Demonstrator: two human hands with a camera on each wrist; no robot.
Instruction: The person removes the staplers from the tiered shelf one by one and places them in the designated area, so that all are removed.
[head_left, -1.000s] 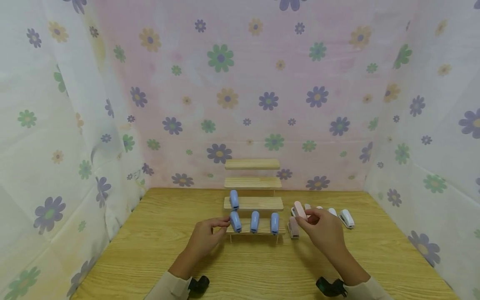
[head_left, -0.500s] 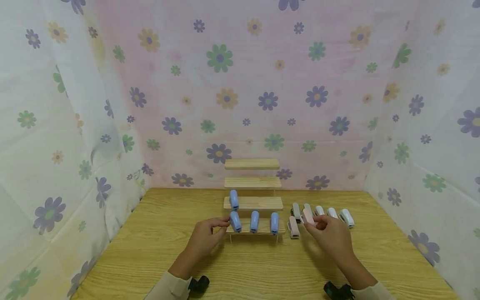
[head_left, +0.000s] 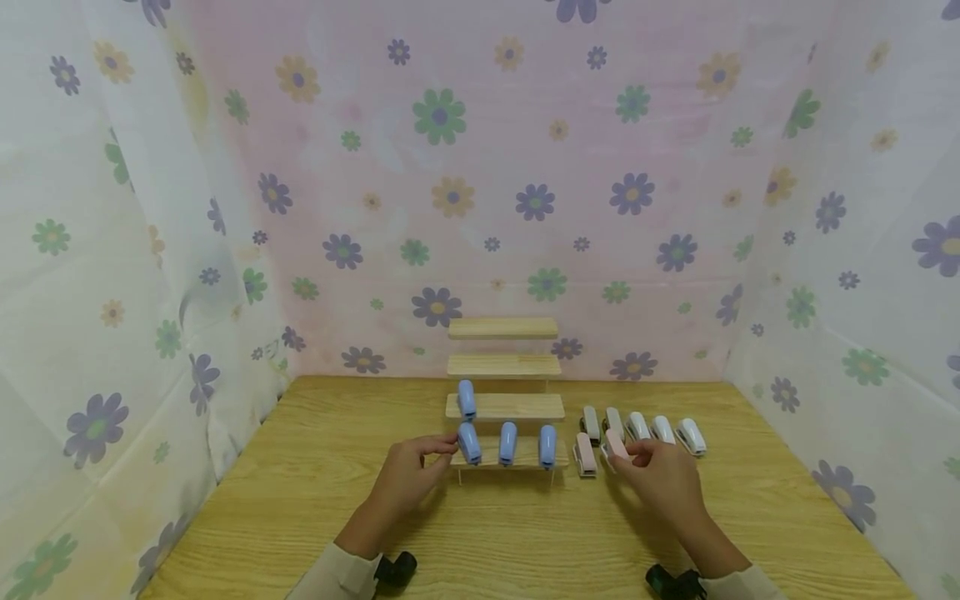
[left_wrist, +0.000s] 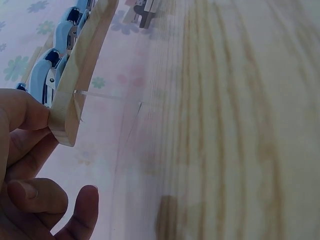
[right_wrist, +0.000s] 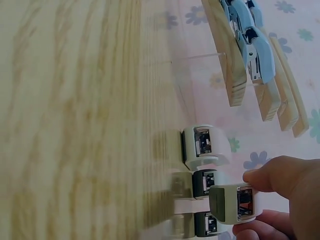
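My right hand (head_left: 663, 483) pinches a small pink stapler (head_left: 615, 445) between thumb and fingers, beside a second pink stapler (head_left: 585, 455). In the right wrist view the held stapler (right_wrist: 232, 204) appears slightly above the wood surface, in front of two grey-dark ones. My left hand (head_left: 412, 475) touches the left end of the lowest shelf (left_wrist: 67, 115), its fingertips close by a blue stapler (head_left: 468, 443). Two more blue staplers stand on that shelf, and another blue stapler (head_left: 467, 400) stands on the step above, at its left end.
A wooden step stand (head_left: 517, 407) rises behind the hands; its upper two steps are bare. Right of it, two grey staplers (head_left: 590, 425) and several white staplers (head_left: 690, 437) form a row on the wooden table (head_left: 315, 417). Flowered cloth (head_left: 480, 167) surrounds the back and sides.
The right hand has carried the pink stapler rightward and down, from above the other pink one to a spot beside it. The left hand stays at the shelf end.
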